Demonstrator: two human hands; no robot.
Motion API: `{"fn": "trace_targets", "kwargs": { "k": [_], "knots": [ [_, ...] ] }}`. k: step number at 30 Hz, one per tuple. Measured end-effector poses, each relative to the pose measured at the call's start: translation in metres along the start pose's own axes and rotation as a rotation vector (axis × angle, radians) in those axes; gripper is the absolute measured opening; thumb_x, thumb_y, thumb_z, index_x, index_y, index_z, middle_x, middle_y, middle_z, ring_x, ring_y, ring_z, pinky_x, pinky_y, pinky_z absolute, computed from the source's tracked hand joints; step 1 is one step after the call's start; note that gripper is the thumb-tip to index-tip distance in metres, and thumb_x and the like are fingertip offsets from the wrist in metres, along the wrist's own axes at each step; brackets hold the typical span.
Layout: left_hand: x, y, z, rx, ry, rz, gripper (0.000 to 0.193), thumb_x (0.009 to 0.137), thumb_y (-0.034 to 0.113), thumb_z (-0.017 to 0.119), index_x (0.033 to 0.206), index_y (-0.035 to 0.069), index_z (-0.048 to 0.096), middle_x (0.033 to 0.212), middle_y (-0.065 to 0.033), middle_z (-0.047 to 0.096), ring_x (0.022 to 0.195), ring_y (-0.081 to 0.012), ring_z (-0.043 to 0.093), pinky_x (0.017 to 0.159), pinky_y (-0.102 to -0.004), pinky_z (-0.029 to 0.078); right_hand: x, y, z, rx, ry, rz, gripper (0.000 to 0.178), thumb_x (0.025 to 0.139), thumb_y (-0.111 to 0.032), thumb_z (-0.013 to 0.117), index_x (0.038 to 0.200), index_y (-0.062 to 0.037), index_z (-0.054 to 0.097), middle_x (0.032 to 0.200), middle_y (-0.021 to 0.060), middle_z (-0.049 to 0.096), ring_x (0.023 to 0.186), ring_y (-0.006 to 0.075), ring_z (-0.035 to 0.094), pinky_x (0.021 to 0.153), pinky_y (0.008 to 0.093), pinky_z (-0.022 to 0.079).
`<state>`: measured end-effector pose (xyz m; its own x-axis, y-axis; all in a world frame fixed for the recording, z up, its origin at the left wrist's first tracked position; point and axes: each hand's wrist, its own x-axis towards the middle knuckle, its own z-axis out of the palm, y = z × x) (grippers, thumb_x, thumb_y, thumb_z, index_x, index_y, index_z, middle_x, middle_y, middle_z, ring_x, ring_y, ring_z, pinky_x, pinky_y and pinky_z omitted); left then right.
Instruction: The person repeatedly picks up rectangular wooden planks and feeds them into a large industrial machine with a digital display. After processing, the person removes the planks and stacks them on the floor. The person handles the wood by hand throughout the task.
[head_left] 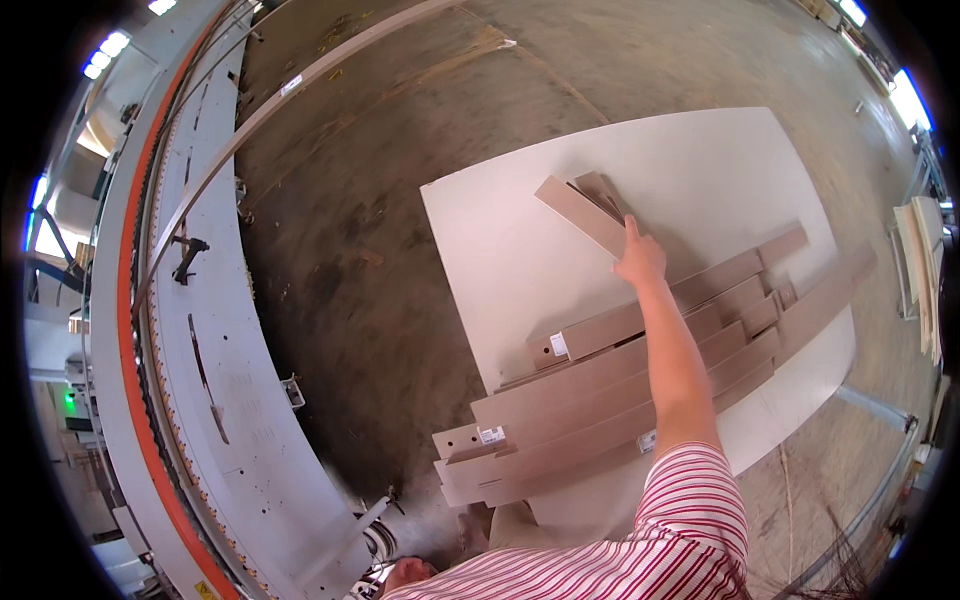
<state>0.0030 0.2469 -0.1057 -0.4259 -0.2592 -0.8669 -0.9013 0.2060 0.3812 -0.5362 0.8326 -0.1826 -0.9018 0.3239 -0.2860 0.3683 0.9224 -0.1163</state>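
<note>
My right hand [641,258] reaches out over a large white sheet [480,230]. It is closed round the near end of a few short brown board strips [585,215], which fan slightly apart and slant away to the left. Below my right forearm, longer brown boards [580,385] lie in an uneven stack on the sheet, some bearing white labels. At the lower edge, beside the machine, a small part of my left hand [408,572] shows; its fingers cannot be made out.
A long machine bed [225,400] with an orange edge strip runs along the left. A long narrow strip [290,85] arches over it toward the top. Sheets [922,260] lean at the far right, and a metal rail [880,475] stands at the lower right.
</note>
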Motion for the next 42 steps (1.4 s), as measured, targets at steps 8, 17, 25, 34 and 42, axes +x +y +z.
{"fn": "trace_targets", "kwargs": {
  "k": [8, 17, 25, 34, 42],
  "knots": [
    [-0.006, -0.018, -0.016, 0.021, 0.043, 0.085, 0.033, 0.098, 0.029, 0.058, 0.112, 0.0, 0.053, 0.091, -0.0157, 0.069, 0.084, -0.0212, 0.069, 0.076, -0.034, 0.057, -0.007, -0.022, -0.003, 0.221, 0.116, 0.096, 0.068, 0.072, -0.011, 0.071, 0.13, -0.0037, 0.036, 0.103, 0.0238, 0.065, 0.102, 0.0368, 0.065, 0.088, 0.0454, 0.052],
    [-0.001, -0.013, -0.031, 0.039, -0.016, 0.143, 0.025, 0.1, 0.028, 0.052, 0.108, 0.004, 0.053, 0.092, -0.0103, 0.07, 0.081, -0.0164, 0.069, 0.069, -0.0295, 0.055, -0.021, -0.042, -0.008, 0.131, 0.022, -0.032, 0.072, 0.072, -0.012, 0.068, 0.135, -0.006, 0.033, 0.104, 0.023, 0.065, 0.099, 0.0382, 0.066, 0.086, 0.0454, 0.053],
    [-0.004, -0.016, -0.019, 0.019, 0.008, 0.125, 0.03, 0.1, 0.029, 0.052, 0.11, 0.001, 0.053, 0.092, -0.0114, 0.07, 0.079, -0.0165, 0.07, 0.067, -0.0277, 0.054, -0.035, -0.083, 0.017, -0.024, 0.005, -0.144, 0.067, 0.075, -0.012, 0.069, 0.132, -0.0075, 0.035, 0.105, 0.0212, 0.065, 0.099, 0.0373, 0.066, 0.087, 0.0464, 0.054],
    [-0.024, -0.006, -0.013, -0.012, 0.027, 0.13, 0.027, 0.1, 0.027, 0.054, 0.105, 0.001, 0.055, 0.088, -0.009, 0.07, 0.078, -0.0145, 0.068, 0.068, -0.0272, 0.053, -0.042, -0.088, -0.005, 0.292, -0.004, -0.071, 0.082, 0.061, -0.012, 0.079, 0.129, 0.0006, 0.035, 0.1, 0.0226, 0.067, 0.097, 0.0352, 0.067, 0.086, 0.0428, 0.054],
    [-0.033, 0.171, 0.005, -0.206, -0.103, 0.519, 0.033, 0.103, 0.029, 0.051, 0.115, -0.001, 0.056, 0.103, -0.0087, 0.067, 0.097, -0.015, 0.063, 0.087, -0.0306, 0.05, -0.192, -0.105, -0.022, 1.542, -0.963, 0.0, 0.066, 0.066, -0.009, 0.074, 0.125, 0.0092, 0.054, 0.104, 0.0144, 0.068, 0.095, 0.0262, 0.067, 0.083, 0.0371, 0.055]
  ]
}}
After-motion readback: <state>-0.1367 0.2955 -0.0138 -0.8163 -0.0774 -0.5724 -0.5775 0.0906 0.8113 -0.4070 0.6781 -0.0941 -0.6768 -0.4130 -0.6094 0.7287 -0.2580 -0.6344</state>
